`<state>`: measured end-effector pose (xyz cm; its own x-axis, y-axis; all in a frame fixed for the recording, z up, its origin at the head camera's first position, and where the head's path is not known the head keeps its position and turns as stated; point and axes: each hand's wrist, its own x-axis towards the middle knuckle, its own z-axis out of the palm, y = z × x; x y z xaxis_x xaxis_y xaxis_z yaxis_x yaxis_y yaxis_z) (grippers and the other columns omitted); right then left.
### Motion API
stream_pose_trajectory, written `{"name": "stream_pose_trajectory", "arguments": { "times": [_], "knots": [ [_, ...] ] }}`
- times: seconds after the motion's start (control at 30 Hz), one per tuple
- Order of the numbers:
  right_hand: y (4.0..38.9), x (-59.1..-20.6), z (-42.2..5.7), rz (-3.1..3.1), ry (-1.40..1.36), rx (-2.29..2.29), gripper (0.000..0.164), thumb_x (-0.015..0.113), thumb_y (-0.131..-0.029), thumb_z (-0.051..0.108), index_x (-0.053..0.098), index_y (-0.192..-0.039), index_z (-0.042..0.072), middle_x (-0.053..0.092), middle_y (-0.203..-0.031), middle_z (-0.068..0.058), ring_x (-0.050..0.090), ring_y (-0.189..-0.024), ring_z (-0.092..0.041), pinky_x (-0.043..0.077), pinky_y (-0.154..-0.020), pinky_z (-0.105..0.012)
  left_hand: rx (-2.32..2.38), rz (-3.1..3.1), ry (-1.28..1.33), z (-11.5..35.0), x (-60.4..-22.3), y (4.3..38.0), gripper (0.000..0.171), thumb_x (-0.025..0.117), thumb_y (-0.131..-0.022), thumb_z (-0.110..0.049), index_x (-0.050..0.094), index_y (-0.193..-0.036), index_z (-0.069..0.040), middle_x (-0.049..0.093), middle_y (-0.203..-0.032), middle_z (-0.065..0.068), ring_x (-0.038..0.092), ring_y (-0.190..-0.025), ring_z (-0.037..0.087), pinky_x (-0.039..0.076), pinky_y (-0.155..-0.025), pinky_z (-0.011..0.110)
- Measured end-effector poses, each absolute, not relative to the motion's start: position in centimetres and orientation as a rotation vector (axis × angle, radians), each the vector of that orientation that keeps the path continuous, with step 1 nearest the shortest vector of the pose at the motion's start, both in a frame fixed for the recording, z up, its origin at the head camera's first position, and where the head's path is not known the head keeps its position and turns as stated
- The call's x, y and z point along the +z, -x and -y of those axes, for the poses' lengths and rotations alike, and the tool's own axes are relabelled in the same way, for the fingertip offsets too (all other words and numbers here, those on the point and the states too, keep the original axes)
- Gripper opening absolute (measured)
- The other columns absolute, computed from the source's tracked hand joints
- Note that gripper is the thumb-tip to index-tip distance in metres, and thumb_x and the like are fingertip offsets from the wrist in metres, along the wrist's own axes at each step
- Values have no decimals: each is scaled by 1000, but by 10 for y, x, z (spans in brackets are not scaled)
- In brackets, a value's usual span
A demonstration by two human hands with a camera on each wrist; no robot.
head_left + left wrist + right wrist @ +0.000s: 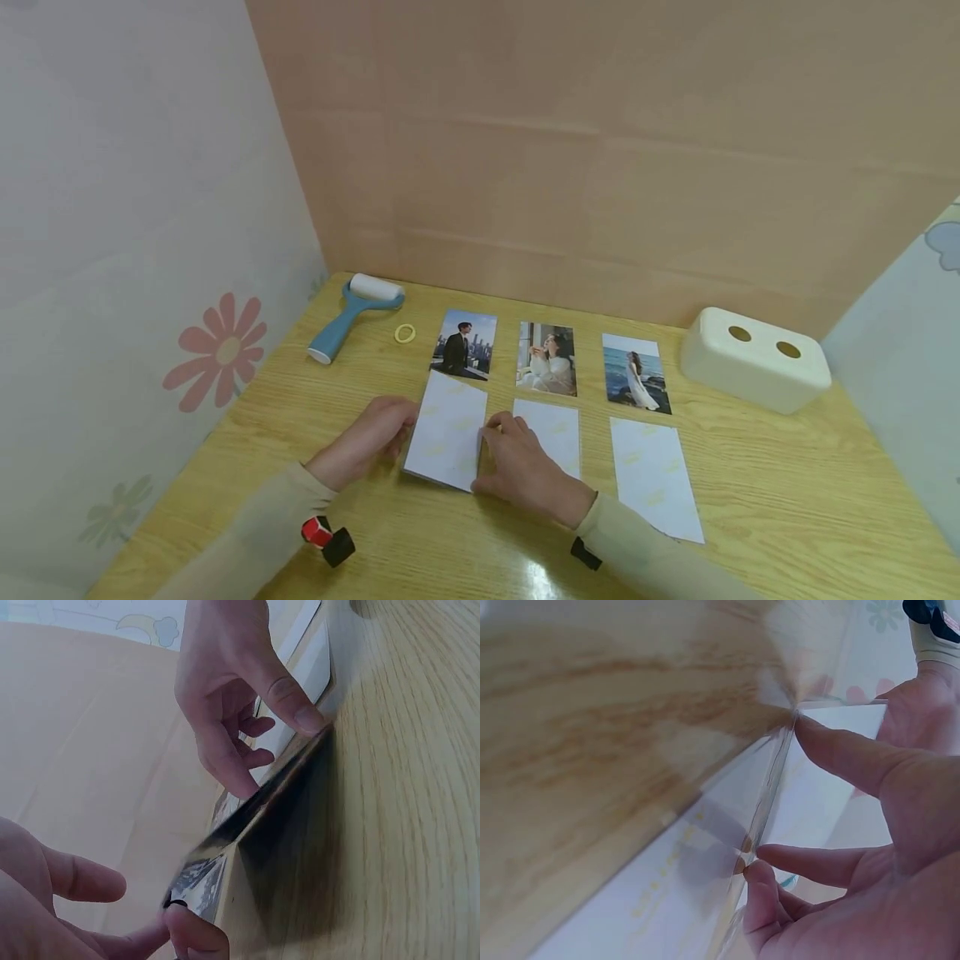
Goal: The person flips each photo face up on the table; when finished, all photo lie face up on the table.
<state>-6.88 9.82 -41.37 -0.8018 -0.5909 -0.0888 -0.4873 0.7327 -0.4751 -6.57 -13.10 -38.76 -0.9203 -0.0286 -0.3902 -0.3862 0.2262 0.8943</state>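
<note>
White cards (446, 429) number three, one apparently pinched by fingers (817, 862) of left hand (378, 429) and right hand (525, 464), near three photos (546, 360).

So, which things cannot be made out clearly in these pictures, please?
Underside of the raised white card: turned away in the head view, too dark in the left wrist view.
Lower left of the middle card: behind the right grip, head view.
Yellow print on the right card: too faint, head view.
Inside of the cream box: its walls hide it, head view.
</note>
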Motion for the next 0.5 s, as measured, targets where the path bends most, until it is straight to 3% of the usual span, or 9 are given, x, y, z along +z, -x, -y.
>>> {"name": "stream_pose_trajectory", "arguments": {
  "times": [0.1,0.2,0.37,0.5],
  "knots": [
    [70,-414,-98,-2669,832,-731,64,86,-83,24,59,-131,-7,50,-131,-19,50,-115,-31,47,-96,-46,1756,-2201,381,128,-385,66,22,49,-95,-12,63,-86,2,55,-76,7,51,-66,17,45,-55,27],
    [72,-413,-98,-2625,803,-883,56,80,-88,18,57,-133,-7,54,-124,-17,56,-107,-27,52,-86,-40,1773,-2185,362,124,-383,66,32,44,-99,-16,67,-103,7,64,-89,11,59,-76,19,51,-61,30],
    [72,-408,-97,-2554,767,-1122,39,59,-103,19,57,-134,-4,61,-123,-13,62,-103,-21,54,-81,-35,1843,-2133,318,114,-382,66,41,37,-102,-19,66,-109,10,68,-97,15,64,-81,19,55,-67,33],
    [70,-400,-95,-2523,726,-1235,41,43,-110,29,60,-132,0,67,-112,-10,63,-93,-21,52,-77,-36,1891,-2097,263,107,-381,67,48,31,-107,-25,63,-114,10,66,-104,17,65,-86,21,56,-72,35]
  ]
}}
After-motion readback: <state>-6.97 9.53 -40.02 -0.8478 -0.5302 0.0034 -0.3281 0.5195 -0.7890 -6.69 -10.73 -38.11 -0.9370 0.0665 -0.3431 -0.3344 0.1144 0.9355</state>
